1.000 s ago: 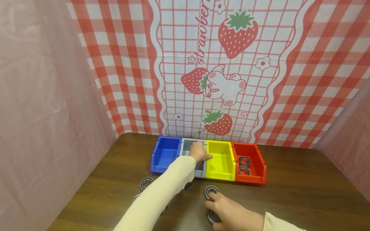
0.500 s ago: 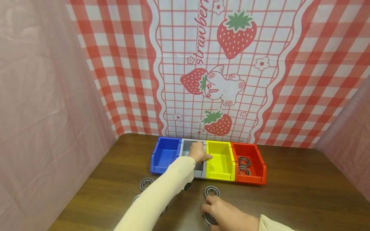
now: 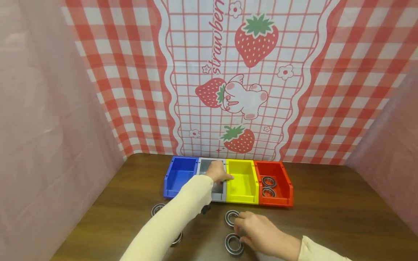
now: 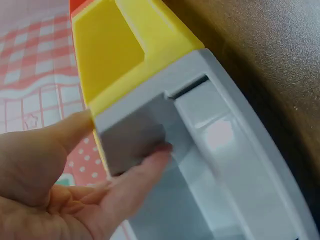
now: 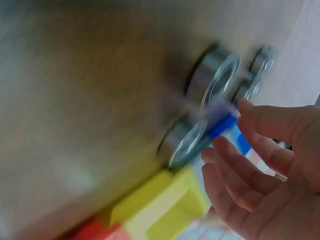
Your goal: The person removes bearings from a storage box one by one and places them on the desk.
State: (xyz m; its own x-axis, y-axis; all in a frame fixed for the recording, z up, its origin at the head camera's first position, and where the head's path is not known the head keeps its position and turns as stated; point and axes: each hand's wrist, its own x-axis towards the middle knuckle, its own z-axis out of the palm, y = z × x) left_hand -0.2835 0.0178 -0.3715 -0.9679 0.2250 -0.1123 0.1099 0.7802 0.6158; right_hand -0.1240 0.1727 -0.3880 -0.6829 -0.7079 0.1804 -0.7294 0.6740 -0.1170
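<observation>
My left hand point(image 3: 217, 172) reaches over the grey bin point(image 3: 218, 194) and holds the wall it shares with the yellow bin point(image 3: 243, 198). In the left wrist view, the thumb touches the yellow-grey corner while a fingertip lies inside the grey bin point(image 4: 250, 165). Beside two ball bearings on the table, the far one point(image 3: 229, 218) and the near one point(image 3: 228, 250), my right hand point(image 3: 258, 230) hovers with loosely bent fingers. The right wrist view shows nothing between those fingers and both bearings standing apart from the palm, though blurred.
The red bin point(image 3: 289, 201) at the right end contains two bearings point(image 3: 269, 181). A blue bin point(image 3: 179, 177) forms the left end of the row. More bearings point(image 3: 177, 239) lie left on the wooden table point(image 3: 333, 217), partly behind my left sleeve. A checked cloth point(image 3: 137, 90) hangs behind.
My right hand has drawn back rightward from the near bearing, which now shows whole. The left hand keeps its place at the bins. The head view has shifted slightly.
</observation>
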